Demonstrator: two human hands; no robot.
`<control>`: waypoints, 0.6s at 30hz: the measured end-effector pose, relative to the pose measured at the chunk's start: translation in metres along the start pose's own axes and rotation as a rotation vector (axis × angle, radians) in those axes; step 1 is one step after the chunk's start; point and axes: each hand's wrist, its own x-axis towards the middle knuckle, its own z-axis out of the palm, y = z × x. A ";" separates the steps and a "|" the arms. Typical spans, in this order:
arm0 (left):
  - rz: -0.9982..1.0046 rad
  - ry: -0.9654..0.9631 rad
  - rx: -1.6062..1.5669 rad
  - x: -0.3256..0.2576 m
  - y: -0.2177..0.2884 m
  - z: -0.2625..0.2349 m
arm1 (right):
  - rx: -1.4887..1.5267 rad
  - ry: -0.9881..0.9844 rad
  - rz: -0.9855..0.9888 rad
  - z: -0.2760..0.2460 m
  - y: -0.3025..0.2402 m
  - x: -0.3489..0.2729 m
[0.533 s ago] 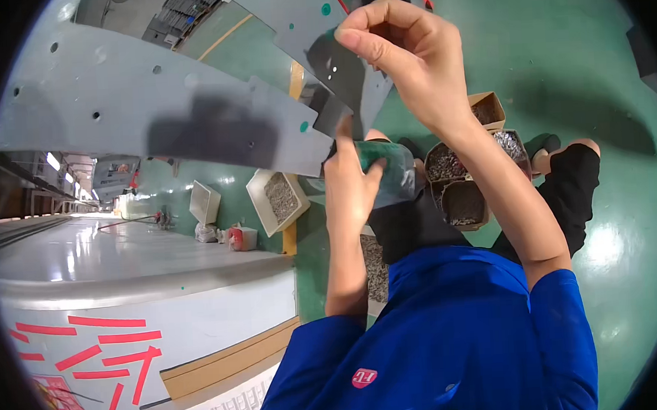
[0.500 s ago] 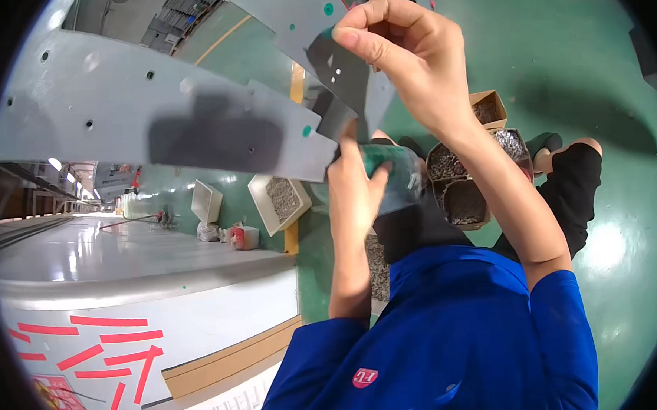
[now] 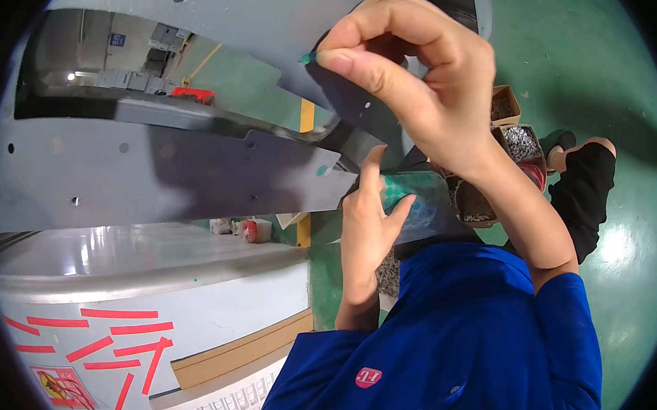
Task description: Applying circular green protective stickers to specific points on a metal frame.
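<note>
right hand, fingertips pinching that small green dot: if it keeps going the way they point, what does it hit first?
Most likely the grey perforated metal panel: the right hand holds the small green dot against or just off its surface. Depth is unclear, so contact may already exist.

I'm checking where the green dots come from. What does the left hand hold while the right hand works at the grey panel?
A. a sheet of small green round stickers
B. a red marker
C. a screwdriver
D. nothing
A: the left hand grips a sheet of small green round stickers below the grey panel, while the right hand pinches a small green dot at its fingertips.
</note>
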 end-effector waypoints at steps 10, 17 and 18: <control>-0.014 -0.048 -0.037 -0.002 0.006 0.002 | 0.073 0.050 -0.016 -0.006 -0.004 0.002; -0.009 -0.047 -0.028 0.002 0.008 0.006 | -0.025 0.046 -0.103 -0.012 0.006 0.005; -0.011 -0.053 -0.027 0.003 0.009 0.007 | -0.028 0.057 -0.105 -0.012 0.007 0.004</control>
